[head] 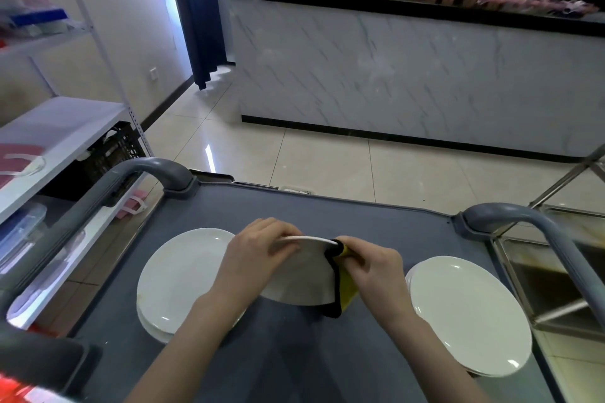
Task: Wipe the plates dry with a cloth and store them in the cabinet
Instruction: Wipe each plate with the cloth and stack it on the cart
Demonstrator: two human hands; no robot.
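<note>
Slipping is the main risk in the head view. The plate (298,278) is tilted on edge over the grey worktop (327,213) and held only near its top rim, so a hard rub from the cloth (346,291) could twist it loose onto the worktop or the left stack (183,271). Left grip (255,255) curls over the plate's upper left rim; right grip (376,267) pinches the yellow, black-edged cloth folded over the right rim — plate sits between both grips, right stack (468,314) near, untouched.
</note>
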